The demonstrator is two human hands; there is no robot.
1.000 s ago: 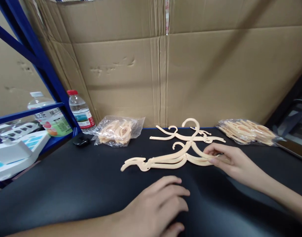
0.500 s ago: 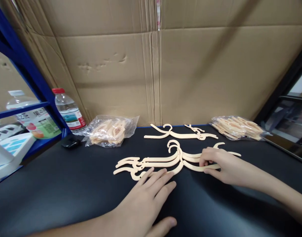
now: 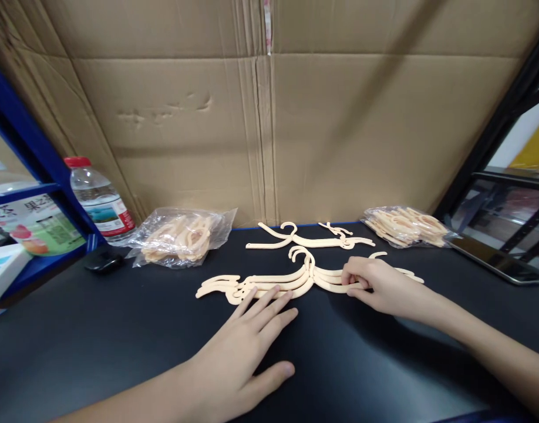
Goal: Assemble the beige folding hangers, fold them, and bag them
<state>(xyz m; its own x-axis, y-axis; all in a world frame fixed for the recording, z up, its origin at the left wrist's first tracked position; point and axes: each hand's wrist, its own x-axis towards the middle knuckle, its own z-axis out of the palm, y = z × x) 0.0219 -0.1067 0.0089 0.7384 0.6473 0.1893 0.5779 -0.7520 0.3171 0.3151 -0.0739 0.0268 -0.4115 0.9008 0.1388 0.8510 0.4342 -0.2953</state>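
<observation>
Pinning the stacked cream plastic hangers [image 3: 291, 280] on the black table [image 3: 97, 341], we lay our left hand [image 3: 243, 352], grip spread apart, on their left end; our right hand [image 3: 377, 286] pinches their right arms.

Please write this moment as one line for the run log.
left hand: flat on black mat, fingertips touch hanger stack | right hand: pinches hanger stack, right arm | behind: loose hangers
</observation>
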